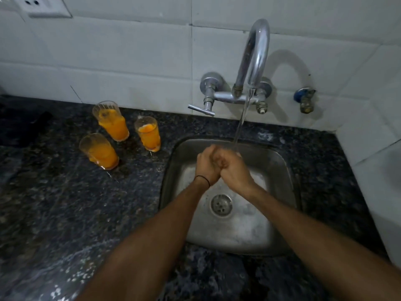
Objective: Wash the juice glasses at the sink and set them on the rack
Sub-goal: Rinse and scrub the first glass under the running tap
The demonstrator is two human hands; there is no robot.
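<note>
Three clear glasses of orange juice stand on the dark granite counter left of the sink: one at the back [111, 121], one to its right [148, 134], one nearest me [99, 151]. Over the steel sink [280, 161], my left hand [206, 165] and my right hand [232, 168] are pressed together with fingers curled, holding no glass. A stream of water [240, 122] falls from the curved chrome tap [256, 55] onto my right fingers. No rack is in view.
The sink drain [221, 205] lies below my wrists. A tap handle [201, 110] sticks out left over the counter. A blue-capped valve [304, 99] sits on the tiled wall at right. A white surface [388, 192] borders the counter's right edge.
</note>
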